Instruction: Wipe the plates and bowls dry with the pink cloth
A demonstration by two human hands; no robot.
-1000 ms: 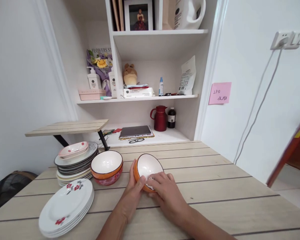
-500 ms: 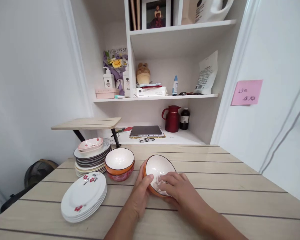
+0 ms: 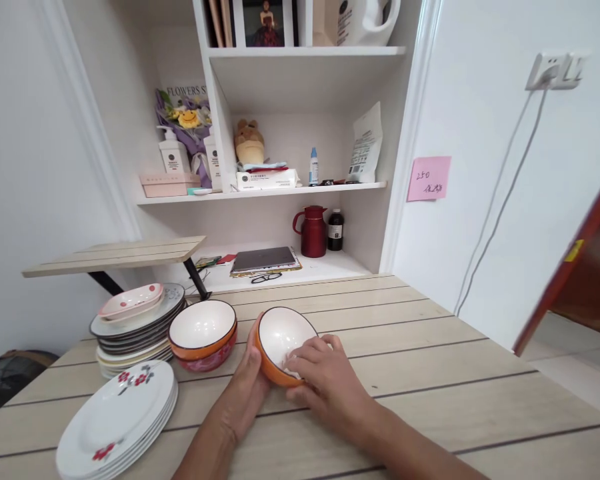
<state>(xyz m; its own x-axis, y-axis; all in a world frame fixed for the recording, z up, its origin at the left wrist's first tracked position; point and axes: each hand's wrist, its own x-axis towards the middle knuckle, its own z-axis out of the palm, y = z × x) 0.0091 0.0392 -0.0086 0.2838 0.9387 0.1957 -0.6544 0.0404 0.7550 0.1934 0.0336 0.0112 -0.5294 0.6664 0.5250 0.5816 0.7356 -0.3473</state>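
An orange bowl (image 3: 281, 331) with a white inside and a dark rim is held tilted over the table, its opening leaning to the right. My left hand (image 3: 246, 390) grips its left side, thumb near the rim. Fingers of my right hand (image 3: 325, 377) reach over the near right rim, pressing a crumpled white tissue (image 3: 287, 365) against the inner wall; most of the tissue is hidden under them. Left of my hands, a similar orange bowl (image 3: 203, 352) sits nested in a red patterned bowl (image 3: 213, 363).
White flowered plates (image 3: 105, 413) are stacked at the front left. Behind them stands a taller plate pile (image 3: 143, 337) topped by a pink-dotted dish (image 3: 131, 301), beside a small raised wooden shelf (image 3: 115, 255). A red jug (image 3: 313, 232) and a laptop (image 3: 263, 259) lie beyond the table (image 3: 430, 373).
The camera view has turned right, so the scene sits further left. The bowl now tips more to the right, showing more orange outside. Less of the tissue shows under my right fingers.
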